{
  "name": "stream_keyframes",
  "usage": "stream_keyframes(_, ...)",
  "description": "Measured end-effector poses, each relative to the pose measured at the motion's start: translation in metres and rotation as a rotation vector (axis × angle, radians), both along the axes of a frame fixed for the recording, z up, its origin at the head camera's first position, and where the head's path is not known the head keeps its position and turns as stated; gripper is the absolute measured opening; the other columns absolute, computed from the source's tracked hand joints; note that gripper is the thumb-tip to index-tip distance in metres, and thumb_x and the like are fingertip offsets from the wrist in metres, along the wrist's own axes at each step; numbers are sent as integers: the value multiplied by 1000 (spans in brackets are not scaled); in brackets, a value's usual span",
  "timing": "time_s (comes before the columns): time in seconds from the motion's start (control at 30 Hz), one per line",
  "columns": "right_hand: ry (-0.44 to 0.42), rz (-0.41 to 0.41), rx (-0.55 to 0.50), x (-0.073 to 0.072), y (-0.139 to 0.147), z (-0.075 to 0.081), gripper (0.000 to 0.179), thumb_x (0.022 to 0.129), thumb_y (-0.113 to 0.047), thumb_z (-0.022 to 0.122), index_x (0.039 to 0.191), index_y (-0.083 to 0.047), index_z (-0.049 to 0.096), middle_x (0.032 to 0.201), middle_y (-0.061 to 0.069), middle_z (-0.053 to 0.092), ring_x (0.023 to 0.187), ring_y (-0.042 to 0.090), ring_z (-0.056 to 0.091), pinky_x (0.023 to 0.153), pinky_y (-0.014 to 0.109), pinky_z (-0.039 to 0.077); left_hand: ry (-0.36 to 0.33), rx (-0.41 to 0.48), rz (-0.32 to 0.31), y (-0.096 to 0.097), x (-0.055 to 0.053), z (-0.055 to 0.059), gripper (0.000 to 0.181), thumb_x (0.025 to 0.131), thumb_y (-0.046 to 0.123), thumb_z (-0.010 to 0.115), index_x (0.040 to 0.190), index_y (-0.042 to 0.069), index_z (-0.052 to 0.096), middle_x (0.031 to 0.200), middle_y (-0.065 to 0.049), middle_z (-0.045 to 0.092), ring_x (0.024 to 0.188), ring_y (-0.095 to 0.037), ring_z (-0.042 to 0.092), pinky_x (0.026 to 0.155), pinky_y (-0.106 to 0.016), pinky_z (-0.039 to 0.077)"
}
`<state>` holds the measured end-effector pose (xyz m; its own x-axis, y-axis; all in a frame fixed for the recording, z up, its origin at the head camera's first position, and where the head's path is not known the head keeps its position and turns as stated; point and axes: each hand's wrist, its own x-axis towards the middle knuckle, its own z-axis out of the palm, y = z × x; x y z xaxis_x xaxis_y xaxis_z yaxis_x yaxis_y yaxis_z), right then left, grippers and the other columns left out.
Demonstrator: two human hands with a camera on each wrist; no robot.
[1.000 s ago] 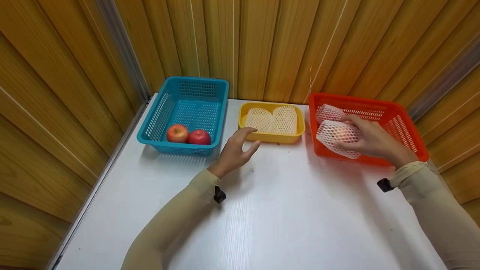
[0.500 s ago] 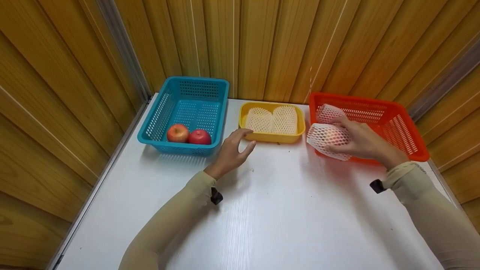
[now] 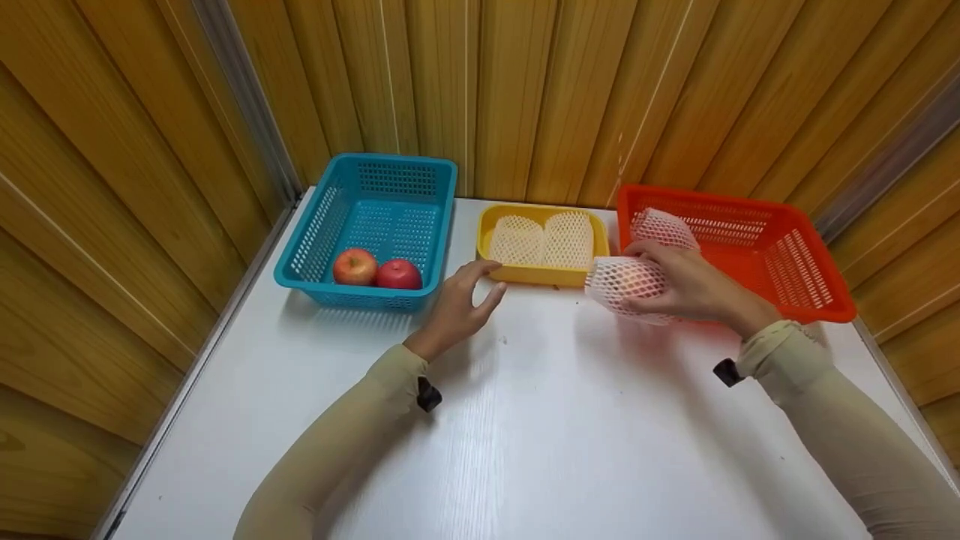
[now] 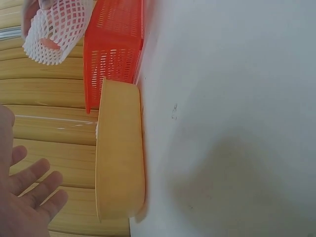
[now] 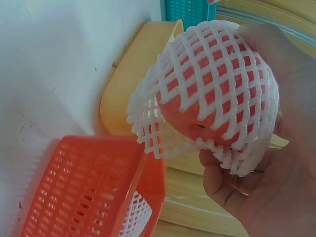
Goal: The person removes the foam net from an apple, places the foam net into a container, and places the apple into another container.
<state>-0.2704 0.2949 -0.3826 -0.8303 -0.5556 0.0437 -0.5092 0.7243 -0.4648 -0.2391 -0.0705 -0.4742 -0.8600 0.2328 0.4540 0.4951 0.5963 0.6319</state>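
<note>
My right hand [image 3: 686, 285] grips an apple [image 5: 190, 118] wrapped in a white foam net [image 5: 217, 74], held above the table in front of the red basket's left side. Through the net's open end the apple's red skin shows. My left hand [image 3: 454, 309] is held by the front left corner of the yellow tray [image 3: 540, 275], fingers parted and holding nothing; whether it touches the rim I cannot tell. Two foam nets [image 3: 517, 241] lie side by side in that tray. Another netted fruit [image 3: 664, 229] sits in the left part of the red basket [image 3: 817, 274].
At the left stands a blue basket [image 3: 442, 217] with two apples [image 3: 355, 267] at its front. Wood-patterned panels [image 3: 525, 97] rise behind the containers and at both sides. The white table [image 3: 555, 420] spreads in front of them.
My right hand has carried the netted apple leftward out from over the red basket, toward the yellow tray. The left hand has shifted slightly left and down.
</note>
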Motion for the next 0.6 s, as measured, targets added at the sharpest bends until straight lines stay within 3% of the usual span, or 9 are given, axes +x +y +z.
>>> stream_keyframes(0.27, 8, 46, 18, 2, -18, -8, 77, 80, -52, 85, 140, -17, 52, 126, 5, 63, 108, 27, 58, 93, 48, 52, 1, 29, -9, -4, 2, -3, 39, 103, 30, 64, 134, 6, 62, 132, -7, 66, 121, -21, 61, 107, -34, 49)
stream_keyframes(0.6, -69, 47, 27, 5, -39, -19, 81, 77, -58, 85, 141, -23, 50, 129, 5, 62, 114, 30, 54, 100, 57, 47, 44, 98, -42, -11, 5, -9, 22, 98, 16, 70, 117, 5, 69, 109, -6, 75, 98, -18, 69, 88, -39, 60)
